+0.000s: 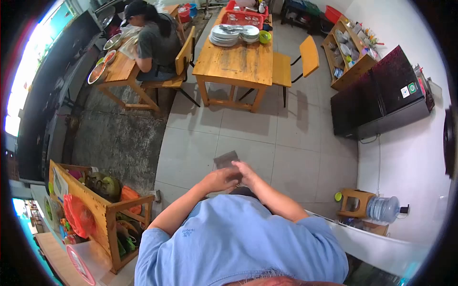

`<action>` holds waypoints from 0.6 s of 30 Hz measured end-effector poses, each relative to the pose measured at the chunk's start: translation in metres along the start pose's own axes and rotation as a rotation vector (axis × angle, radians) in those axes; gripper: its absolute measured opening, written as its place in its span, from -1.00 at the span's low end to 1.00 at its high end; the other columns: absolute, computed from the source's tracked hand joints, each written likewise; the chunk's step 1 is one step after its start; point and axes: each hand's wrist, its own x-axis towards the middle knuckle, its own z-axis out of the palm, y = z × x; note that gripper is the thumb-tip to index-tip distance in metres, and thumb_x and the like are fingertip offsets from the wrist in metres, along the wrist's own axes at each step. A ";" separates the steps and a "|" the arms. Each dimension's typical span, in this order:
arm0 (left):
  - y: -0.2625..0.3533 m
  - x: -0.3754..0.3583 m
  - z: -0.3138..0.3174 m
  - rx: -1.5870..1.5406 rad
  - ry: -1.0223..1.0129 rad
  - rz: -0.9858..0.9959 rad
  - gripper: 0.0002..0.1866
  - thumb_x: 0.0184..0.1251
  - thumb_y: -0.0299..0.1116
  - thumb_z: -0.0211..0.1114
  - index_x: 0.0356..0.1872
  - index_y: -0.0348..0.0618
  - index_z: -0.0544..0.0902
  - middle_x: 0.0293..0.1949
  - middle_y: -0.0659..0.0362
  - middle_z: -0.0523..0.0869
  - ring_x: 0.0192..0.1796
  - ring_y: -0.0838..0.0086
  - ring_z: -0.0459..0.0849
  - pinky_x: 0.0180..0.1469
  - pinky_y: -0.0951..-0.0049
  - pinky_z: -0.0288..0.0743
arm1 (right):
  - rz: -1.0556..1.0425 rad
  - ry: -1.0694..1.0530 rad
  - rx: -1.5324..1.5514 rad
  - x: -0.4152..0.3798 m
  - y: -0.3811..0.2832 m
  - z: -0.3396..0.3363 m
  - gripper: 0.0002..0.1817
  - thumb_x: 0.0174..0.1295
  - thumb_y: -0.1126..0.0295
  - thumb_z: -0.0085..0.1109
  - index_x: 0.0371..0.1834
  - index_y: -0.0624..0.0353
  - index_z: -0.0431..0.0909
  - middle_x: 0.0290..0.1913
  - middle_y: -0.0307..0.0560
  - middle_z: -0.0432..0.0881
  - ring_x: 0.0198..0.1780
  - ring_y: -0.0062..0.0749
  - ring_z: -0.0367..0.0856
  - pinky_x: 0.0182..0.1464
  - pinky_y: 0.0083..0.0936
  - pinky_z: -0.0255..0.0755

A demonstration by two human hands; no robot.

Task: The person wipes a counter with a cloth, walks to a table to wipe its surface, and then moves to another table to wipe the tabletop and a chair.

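Note:
Close in front of my blue shirt, my two hands meet over the floor. My left hand point(220, 181) comes in from the left with fingers curled inward. My right hand point(245, 174) lies against it, fingers bent and fingertips near the lower right corner of a dark, flat, rectangular thing point(225, 159). That thing is blurred and sticks out beyond both hands, its lower edge right at the fingers. Part of it, and the inner side of both hands, is hidden; I cannot tell what kind of thing it is.
Ahead stands a wooden table point(234, 64) with stacked plates point(224, 35) and a red crate point(244, 19). A person point(160, 43) sits at a side table at left. Nearby are a wooden rack point(102, 205), a yellow chair point(307, 55), a black refrigerator point(377, 95) and a water bottle point(383, 209).

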 end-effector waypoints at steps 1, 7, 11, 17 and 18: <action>0.003 0.013 -0.003 -0.087 -0.020 -0.005 -0.56 0.40 -0.15 0.35 0.23 -0.07 0.62 0.09 0.05 0.75 0.09 0.18 0.76 0.12 0.19 0.65 | 0.030 0.046 -0.018 0.003 -0.019 -0.012 -0.51 0.41 0.23 0.22 0.30 0.23 0.38 0.04 -0.01 0.67 0.06 -0.17 0.67 0.07 -0.17 0.59; -0.038 0.079 -0.012 -0.116 0.091 -0.130 -0.60 0.44 -0.13 0.30 0.13 -0.17 0.67 0.01 0.00 0.79 0.04 0.20 0.79 0.11 0.21 0.65 | -0.226 0.190 0.148 0.047 -0.072 -0.107 -0.58 0.36 0.38 0.18 0.28 0.19 0.47 0.12 0.02 0.66 0.12 -0.16 0.66 0.16 -0.13 0.58; -0.118 0.107 -0.020 -0.017 0.103 -0.382 -0.61 0.42 -0.09 0.28 0.06 -0.17 0.70 -0.10 -0.03 0.82 -0.03 0.14 0.81 0.09 0.15 0.65 | -0.244 0.359 0.250 0.043 -0.095 -0.167 -0.57 0.34 0.45 0.14 0.29 0.13 0.49 0.13 -0.04 0.65 0.11 -0.16 0.63 0.18 -0.11 0.54; -0.238 0.182 -0.025 0.024 0.082 -0.544 -0.61 0.40 -0.07 0.26 -0.01 -0.17 0.72 -0.10 -0.07 0.81 -0.02 0.02 0.79 0.09 0.09 0.65 | -0.269 0.560 0.298 0.044 -0.125 -0.241 -0.49 0.36 0.45 0.07 0.40 0.11 0.42 0.17 -0.04 0.63 0.17 -0.13 0.61 0.23 -0.09 0.52; -0.249 0.205 -0.030 0.060 0.095 -0.560 -0.61 0.40 -0.06 0.25 -0.03 -0.17 0.72 -0.10 -0.08 0.81 0.00 -0.01 0.78 0.10 0.07 0.64 | -0.263 0.572 0.285 0.048 -0.137 -0.248 -0.49 0.36 0.45 0.07 0.40 0.11 0.42 0.17 -0.04 0.63 0.17 -0.13 0.61 0.23 -0.09 0.52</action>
